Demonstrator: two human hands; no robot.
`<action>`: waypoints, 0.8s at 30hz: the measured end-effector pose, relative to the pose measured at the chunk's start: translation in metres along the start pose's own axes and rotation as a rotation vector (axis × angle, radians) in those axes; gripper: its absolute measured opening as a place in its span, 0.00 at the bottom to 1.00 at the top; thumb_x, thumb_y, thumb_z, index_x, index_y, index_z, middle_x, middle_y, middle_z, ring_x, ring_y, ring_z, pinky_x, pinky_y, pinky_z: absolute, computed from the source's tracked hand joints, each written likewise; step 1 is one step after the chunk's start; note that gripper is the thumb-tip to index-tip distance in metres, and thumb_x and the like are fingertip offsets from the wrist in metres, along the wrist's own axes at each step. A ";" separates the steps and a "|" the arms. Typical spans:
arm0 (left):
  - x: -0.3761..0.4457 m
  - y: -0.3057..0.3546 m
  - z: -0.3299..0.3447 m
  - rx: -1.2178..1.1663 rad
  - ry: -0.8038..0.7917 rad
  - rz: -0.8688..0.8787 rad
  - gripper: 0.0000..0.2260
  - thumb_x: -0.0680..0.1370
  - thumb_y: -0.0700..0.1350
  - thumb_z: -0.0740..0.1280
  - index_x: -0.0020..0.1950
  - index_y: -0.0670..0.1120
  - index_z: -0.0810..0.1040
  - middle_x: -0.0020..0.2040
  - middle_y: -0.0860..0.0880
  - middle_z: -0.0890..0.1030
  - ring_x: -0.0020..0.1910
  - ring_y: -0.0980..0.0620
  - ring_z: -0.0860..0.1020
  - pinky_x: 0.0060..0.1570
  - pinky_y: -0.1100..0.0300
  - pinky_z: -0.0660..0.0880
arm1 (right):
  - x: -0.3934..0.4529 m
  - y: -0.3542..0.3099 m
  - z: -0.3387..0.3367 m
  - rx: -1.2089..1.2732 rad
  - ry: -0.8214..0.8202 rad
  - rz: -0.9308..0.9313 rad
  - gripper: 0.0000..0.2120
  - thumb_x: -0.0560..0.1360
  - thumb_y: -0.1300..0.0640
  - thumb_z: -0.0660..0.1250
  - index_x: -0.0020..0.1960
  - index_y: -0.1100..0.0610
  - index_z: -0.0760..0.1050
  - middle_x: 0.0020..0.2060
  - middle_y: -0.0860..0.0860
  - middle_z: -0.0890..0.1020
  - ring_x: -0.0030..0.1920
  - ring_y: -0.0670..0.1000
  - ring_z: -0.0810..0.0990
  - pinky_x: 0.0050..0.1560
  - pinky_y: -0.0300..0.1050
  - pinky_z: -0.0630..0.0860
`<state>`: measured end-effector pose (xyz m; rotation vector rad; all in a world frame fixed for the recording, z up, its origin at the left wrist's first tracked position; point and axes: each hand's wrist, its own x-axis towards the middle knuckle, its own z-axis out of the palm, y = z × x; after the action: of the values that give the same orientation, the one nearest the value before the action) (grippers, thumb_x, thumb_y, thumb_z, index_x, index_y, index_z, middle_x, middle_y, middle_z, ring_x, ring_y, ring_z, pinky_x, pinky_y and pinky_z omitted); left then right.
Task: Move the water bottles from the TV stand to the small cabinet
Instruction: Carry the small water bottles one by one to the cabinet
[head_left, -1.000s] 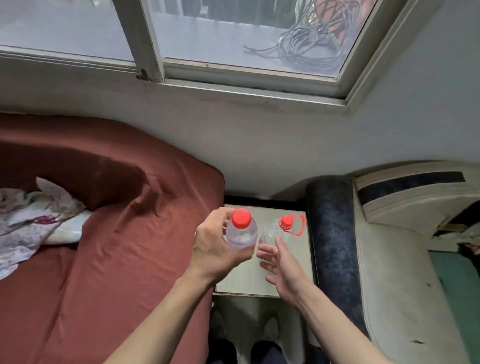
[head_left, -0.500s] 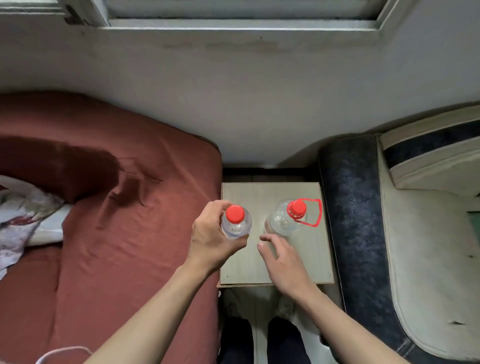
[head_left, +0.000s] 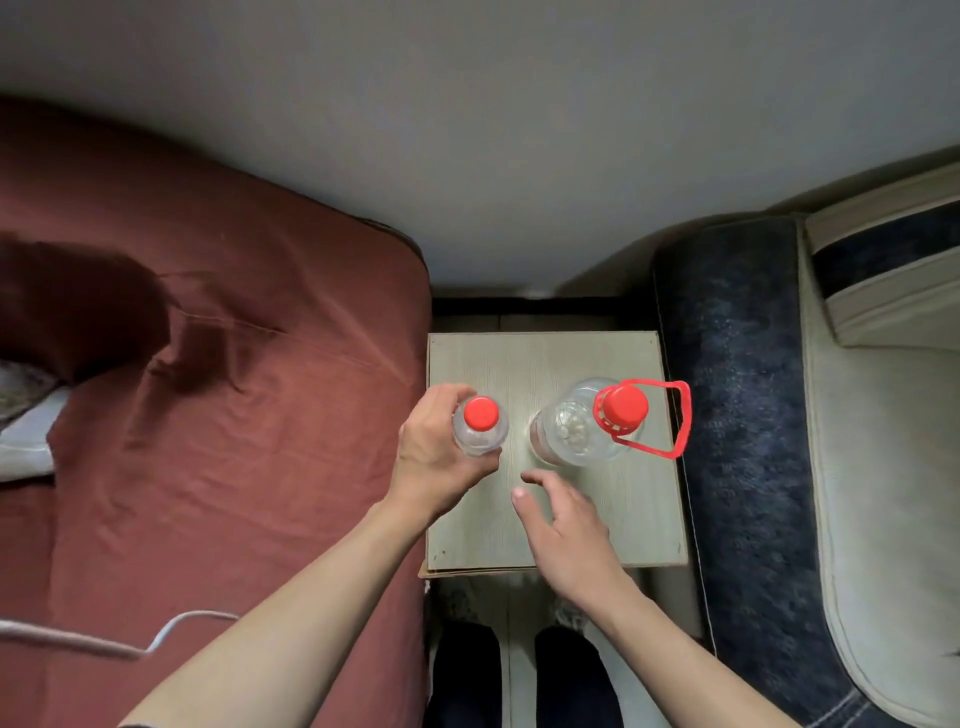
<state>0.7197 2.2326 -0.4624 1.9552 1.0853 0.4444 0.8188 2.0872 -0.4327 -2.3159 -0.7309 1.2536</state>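
Note:
My left hand (head_left: 436, 457) is shut on a small clear water bottle with a red cap (head_left: 480, 423), held upright over the left part of the small cabinet's pale wooden top (head_left: 545, 358). A larger clear bottle with a red cap and red carry handle (head_left: 582, 431) stands on the cabinet top to the right. My right hand (head_left: 566, 525) hovers open just in front of that large bottle, fingers apart, apart from it and holding nothing.
A bed with a dark red sheet (head_left: 218, 415) borders the cabinet on the left, with a white cable (head_left: 156, 631) lying on it. A dark blue and beige sofa arm (head_left: 737, 415) borders it on the right. A grey wall (head_left: 467, 156) is behind.
The view has tilted down, so the window has left the frame. My right hand has let go of the large bottle and drawn back. The small bottle in my left hand sits lower over the cabinet.

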 end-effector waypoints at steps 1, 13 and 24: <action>0.000 -0.004 0.003 0.003 0.002 -0.009 0.24 0.62 0.45 0.79 0.55 0.49 0.77 0.49 0.55 0.78 0.47 0.54 0.78 0.48 0.54 0.77 | 0.002 0.002 0.000 -0.010 -0.004 -0.004 0.18 0.81 0.41 0.55 0.67 0.44 0.69 0.66 0.43 0.74 0.69 0.49 0.67 0.70 0.55 0.61; -0.008 -0.024 0.018 0.032 -0.018 -0.031 0.25 0.65 0.42 0.80 0.59 0.46 0.77 0.52 0.52 0.78 0.51 0.49 0.78 0.51 0.50 0.78 | 0.013 0.010 -0.011 0.013 -0.012 0.030 0.20 0.80 0.39 0.56 0.68 0.45 0.70 0.66 0.45 0.75 0.68 0.49 0.70 0.71 0.58 0.63; -0.027 -0.008 -0.024 0.239 -0.056 -0.036 0.31 0.66 0.50 0.79 0.67 0.49 0.74 0.63 0.52 0.77 0.61 0.49 0.74 0.54 0.61 0.70 | -0.015 -0.038 -0.028 0.101 0.001 -0.085 0.18 0.79 0.39 0.56 0.65 0.44 0.71 0.63 0.41 0.75 0.67 0.45 0.70 0.70 0.57 0.65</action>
<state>0.6847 2.2247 -0.4527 2.1381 1.1803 0.2467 0.8267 2.1046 -0.3874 -2.1813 -0.7412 1.2235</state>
